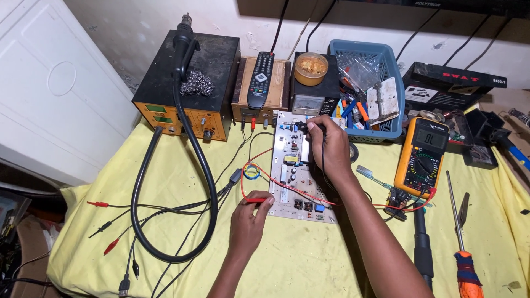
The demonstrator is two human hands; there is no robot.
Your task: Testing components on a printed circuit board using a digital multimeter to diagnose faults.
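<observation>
Board (301, 165) lies flat on the yellow desk (309, 259) before the instruments. My left hand (248, 218) pinches the red probe (255, 200) at its near-left edge; my right hand (326, 146) closes round the black probe (302, 128) near the far end. I'd keep both tips steady, touching only one point each, and glance at the meter (422, 157).

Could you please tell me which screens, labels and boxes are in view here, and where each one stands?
Multimeter: right of the circuit board, orange case, grey screen, round dial.
Station: back left, black top, orange front, two small green displays.
Cardboard box: back right, black, flat, red lettering.
Analogue meter: back centre, pale face.
</observation>
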